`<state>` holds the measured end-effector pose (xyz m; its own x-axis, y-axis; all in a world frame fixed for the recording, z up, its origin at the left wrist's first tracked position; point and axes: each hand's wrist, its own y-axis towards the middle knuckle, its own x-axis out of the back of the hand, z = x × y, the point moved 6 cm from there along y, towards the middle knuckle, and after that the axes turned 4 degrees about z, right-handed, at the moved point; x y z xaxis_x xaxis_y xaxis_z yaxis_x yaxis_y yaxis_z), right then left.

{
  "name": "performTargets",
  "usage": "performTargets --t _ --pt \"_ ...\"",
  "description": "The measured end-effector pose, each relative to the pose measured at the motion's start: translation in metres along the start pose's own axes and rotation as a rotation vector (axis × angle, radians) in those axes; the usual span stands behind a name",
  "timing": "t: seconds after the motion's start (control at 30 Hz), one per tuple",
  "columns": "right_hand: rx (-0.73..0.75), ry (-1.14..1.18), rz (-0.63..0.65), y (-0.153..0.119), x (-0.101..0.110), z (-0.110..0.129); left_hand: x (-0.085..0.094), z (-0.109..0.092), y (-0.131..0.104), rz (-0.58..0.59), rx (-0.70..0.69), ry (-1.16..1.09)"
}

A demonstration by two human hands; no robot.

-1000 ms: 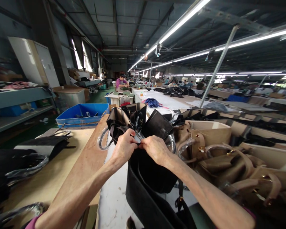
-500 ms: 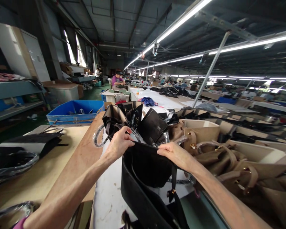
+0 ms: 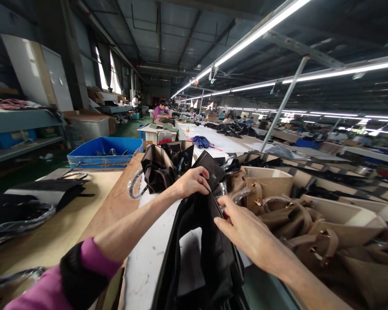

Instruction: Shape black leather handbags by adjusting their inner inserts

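Note:
A black bag panel piece (image 3: 215,245), looped and open so that white table shows through it, hangs in front of me. My left hand (image 3: 194,181) pinches its top edge at the far corner. Beside that edge is my right hand (image 3: 241,224), its thumb and fingers apart; the thumb tip is at the black material, though contact is hard to judge. Just beyond my hands lie black bags (image 3: 157,172) with plastic-wrapped handles. Brown bags (image 3: 339,219) with tan handles crowd the table to my right.
A blue bin (image 3: 105,150) stands ahead on the left. Black pieces (image 3: 47,193) lie on a wooden board at left. A slanted metal post (image 3: 284,103) rises from the tables on the right. Farther off, a person in purple (image 3: 161,113) sits working.
The black piece has turned from facing me broadside to edge-on. My left hand has moved right along it, and my right hand's fingers have loosened from the top edge.

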<state>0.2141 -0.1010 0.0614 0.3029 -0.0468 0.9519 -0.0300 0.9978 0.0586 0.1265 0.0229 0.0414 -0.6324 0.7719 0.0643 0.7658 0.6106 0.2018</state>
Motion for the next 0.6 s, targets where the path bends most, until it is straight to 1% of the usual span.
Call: performTargets --t 0.1,0.13,0.17,0.23,0.3,0.37,0.4,0.43,0.47,0.53,0.57,0.6 --pt "-0.074 -0.03 -0.14 0.017 0.003 -0.005 -0.029 0.0 0.021 0.228 0.037 -0.02" --pt "-0.081 -0.035 -0.174 0.024 0.002 -0.007 -0.035 0.002 0.025 0.271 0.055 -0.006" --pt "-0.072 -0.035 -0.192 0.03 -0.001 -0.009 -0.037 0.005 0.029 0.284 0.067 0.016" --pt "-0.044 -0.053 -0.178 0.04 -0.01 -0.013 -0.033 0.008 0.031 0.233 0.061 0.063" --pt "-0.02 -0.106 -0.141 0.045 -0.019 -0.016 -0.023 0.005 0.022 0.111 0.029 0.149" --pt "-0.003 -0.173 -0.142 0.044 -0.025 -0.019 -0.014 -0.005 -0.004 -0.057 0.008 0.286" --pt "0.027 -0.2 -0.164 0.043 -0.026 -0.018 -0.012 -0.012 -0.025 -0.159 0.002 0.37" --pt "0.076 -0.217 -0.195 0.041 -0.026 -0.015 -0.014 -0.017 -0.049 -0.245 0.025 0.423" --pt "0.14 -0.22 -0.226 0.039 -0.025 -0.011 -0.02 -0.021 -0.075 -0.299 0.054 0.447" --pt "0.289 -0.188 -0.251 0.036 -0.025 0.001 -0.039 -0.024 -0.129 -0.376 0.101 0.493" --pt "0.346 -0.165 -0.24 0.036 -0.026 0.007 -0.051 -0.022 -0.154 -0.402 0.13 0.536" --pt "0.381 -0.149 -0.209 0.037 -0.027 0.012 -0.063 -0.018 -0.175 -0.392 0.15 0.579"
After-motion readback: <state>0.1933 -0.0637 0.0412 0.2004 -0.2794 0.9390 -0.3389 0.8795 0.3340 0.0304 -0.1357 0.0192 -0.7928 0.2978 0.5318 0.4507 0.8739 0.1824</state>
